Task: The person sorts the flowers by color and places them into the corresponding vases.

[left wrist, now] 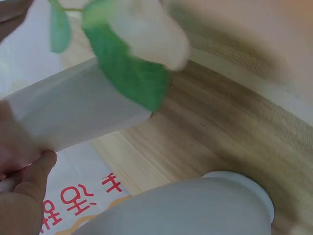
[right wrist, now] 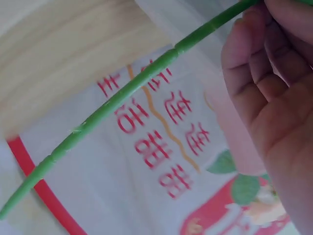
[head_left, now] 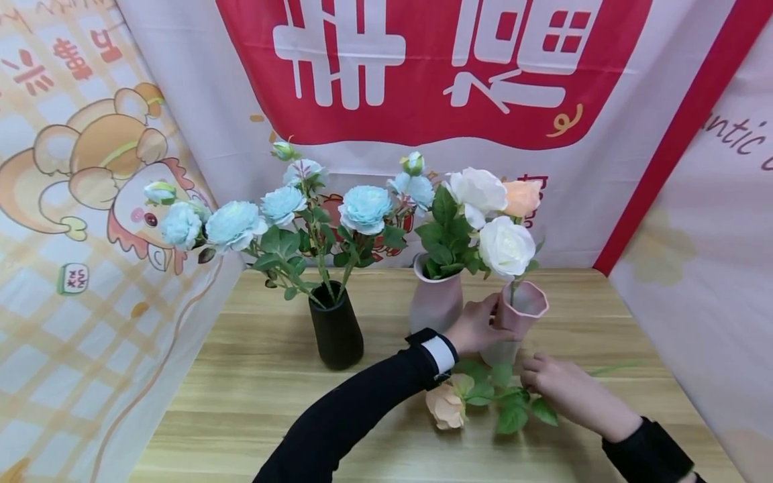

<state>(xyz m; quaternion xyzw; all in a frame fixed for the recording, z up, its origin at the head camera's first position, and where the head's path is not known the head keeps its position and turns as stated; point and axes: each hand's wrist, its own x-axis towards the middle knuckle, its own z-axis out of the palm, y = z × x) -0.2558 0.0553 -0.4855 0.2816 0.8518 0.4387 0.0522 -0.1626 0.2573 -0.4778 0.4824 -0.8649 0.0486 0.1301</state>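
Observation:
My left hand (head_left: 477,327) grips the side of a pink-and-white vase (head_left: 527,310) with a wavy rim. A white rose (head_left: 508,247) rises from that vase, its stem inside. In front of it, my right hand (head_left: 564,389) pinches the leafy stem of a peach rose (head_left: 447,407), whose bloom points left, low over the table. The long bare green stem (right wrist: 112,102) sticks out past the fingers in the right wrist view. In the left wrist view, the thumb (left wrist: 39,171) presses on the vase wall, and a blurred green leaf (left wrist: 132,81) overlaps the vase base.
Just left of the gripped vase stands another pink-and-white vase (head_left: 436,295) with leaves and roses. Farther left, a black vase (head_left: 336,332) holds spreading light-blue flowers (head_left: 365,209). Printed cloth (head_left: 205,60) hangs behind and beside the wooden table (head_left: 241,402).

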